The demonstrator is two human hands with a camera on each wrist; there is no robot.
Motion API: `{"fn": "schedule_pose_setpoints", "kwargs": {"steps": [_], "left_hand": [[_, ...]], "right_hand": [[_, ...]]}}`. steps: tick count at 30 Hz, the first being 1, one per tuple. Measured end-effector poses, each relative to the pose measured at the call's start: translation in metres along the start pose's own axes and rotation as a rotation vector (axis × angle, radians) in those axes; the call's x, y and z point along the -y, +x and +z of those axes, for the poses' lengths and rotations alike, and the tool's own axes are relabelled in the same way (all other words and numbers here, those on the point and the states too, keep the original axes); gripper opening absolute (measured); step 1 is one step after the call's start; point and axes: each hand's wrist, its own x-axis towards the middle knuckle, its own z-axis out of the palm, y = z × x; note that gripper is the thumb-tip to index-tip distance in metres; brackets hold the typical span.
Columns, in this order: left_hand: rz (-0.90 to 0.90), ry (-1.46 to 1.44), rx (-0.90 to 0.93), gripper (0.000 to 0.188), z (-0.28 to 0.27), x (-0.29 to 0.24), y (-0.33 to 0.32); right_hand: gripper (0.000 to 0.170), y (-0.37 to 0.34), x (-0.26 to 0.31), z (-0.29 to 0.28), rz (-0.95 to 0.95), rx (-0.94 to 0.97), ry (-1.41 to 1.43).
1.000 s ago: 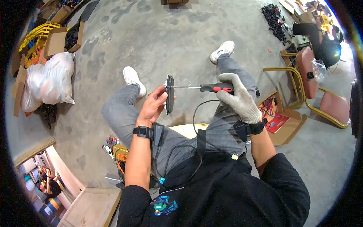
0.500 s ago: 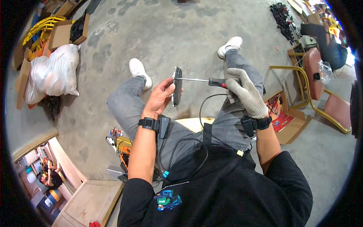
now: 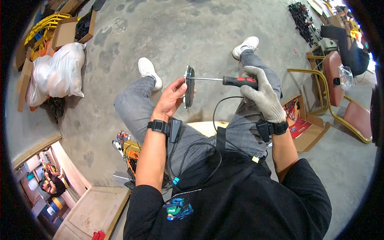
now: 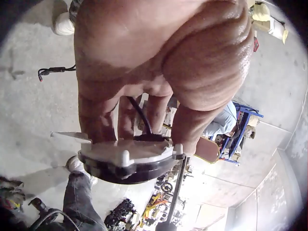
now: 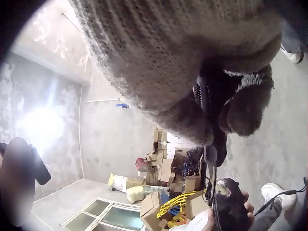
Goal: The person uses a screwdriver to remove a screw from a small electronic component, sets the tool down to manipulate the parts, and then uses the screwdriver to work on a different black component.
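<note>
A flat oval part (image 3: 190, 87), black on one side and white on the other, is held upright by the bare left hand (image 3: 171, 98), thumb on its near side and fingers around it. In the left wrist view its white back (image 4: 130, 151) and black rim show, with a dark cable by the fingers. The gloved right hand (image 3: 264, 96) grips the black and red handle of a screwdriver (image 3: 240, 81). Its metal shaft points left, and the tip meets the black side of the part; the exact contact spot cannot be told.
A black cable (image 3: 215, 114) loops over the lap. White bags (image 3: 60, 72) and cardboard boxes (image 3: 65, 34) stand at the left. At the right are a chair (image 3: 333, 80) and an open box (image 3: 312, 130); a wooden surface (image 3: 94, 208) lies at lower left.
Both hands, the part and the screwdriver appear farther right and higher in the head view than a second ago. The right fingers shifted around the handle, which was mostly covered half a second ago.
</note>
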Motion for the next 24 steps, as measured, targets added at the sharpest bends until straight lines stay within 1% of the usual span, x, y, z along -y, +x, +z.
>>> {"fn": "schedule_pose_setpoints", "kwargs": {"steps": [1, 3, 4, 6, 7, 9, 10, 12, 13, 15, 16, 18, 19, 21, 22, 24], "left_hand": [[0.002, 0.003, -0.003, 0.049, 0.001, -0.001, 0.0], [0.004, 0.006, -0.005, 0.049, 0.0, 0.0, 0.001], [0.007, 0.01, 0.0, 0.05, -0.002, 0.001, 0.001], [0.009, 0.011, 0.002, 0.05, -0.003, 0.001, 0.001], [0.006, 0.017, 0.007, 0.05, -0.003, 0.002, 0.002], [0.004, 0.026, 0.013, 0.05, -0.002, 0.0, 0.001], [0.0, 0.023, 0.0, 0.05, -0.001, -0.001, 0.001], [-0.004, 0.02, -0.01, 0.051, 0.001, -0.002, 0.0], [-0.008, 0.032, -0.015, 0.051, 0.002, -0.003, 0.0], [-0.012, 0.043, -0.02, 0.051, 0.002, -0.004, 0.0], [-0.018, 0.052, -0.025, 0.052, 0.002, -0.004, 0.0], [-0.026, 0.061, -0.03, 0.052, 0.003, -0.004, -0.002], [-0.023, 0.053, -0.038, 0.053, 0.003, -0.004, -0.002], [-0.023, 0.048, -0.044, 0.054, 0.003, -0.003, -0.001], [-0.02, 0.049, -0.039, 0.054, 0.002, -0.003, -0.001], [-0.018, 0.051, -0.035, 0.054, 0.001, -0.002, 0.0]], "right_hand": [[0.051, 0.001, 0.001, -0.001, 0.0, -0.001, 0.0], [0.052, 0.004, 0.004, -0.005, 0.26, 0.089, 0.22], [0.052, 0.004, 0.001, -0.004, 0.26, 0.089, 0.22], [0.053, 0.004, -0.005, -0.001, 0.144, 0.033, 0.184], [0.053, 0.002, -0.004, -0.001, 0.146, 0.034, 0.183], [0.05, -0.001, 0.003, 0.0, 0.02, 0.021, -0.013], [0.05, 0.001, 0.001, -0.001, 0.02, 0.019, -0.012], [0.052, 0.004, -0.002, -0.003, 0.142, 0.074, 0.109], [0.052, 0.004, 0.0, -0.003, 0.143, 0.073, 0.109], [0.053, 0.003, 0.01, -0.001, 0.224, 0.045, 0.223], [0.053, 0.003, 0.004, 0.0, 0.226, 0.047, 0.223], [0.054, 0.003, -0.008, 0.004, -0.012, -0.021, 0.028], [0.054, 0.003, -0.01, 0.002, -0.01, -0.022, 0.028], [0.056, 0.003, -0.003, -0.002, 0.156, 0.062, 0.115], [0.056, 0.003, 0.001, -0.002, 0.157, 0.06, 0.116], [0.056, 0.004, 0.005, -0.002, 0.237, 0.053, 0.213]]}}
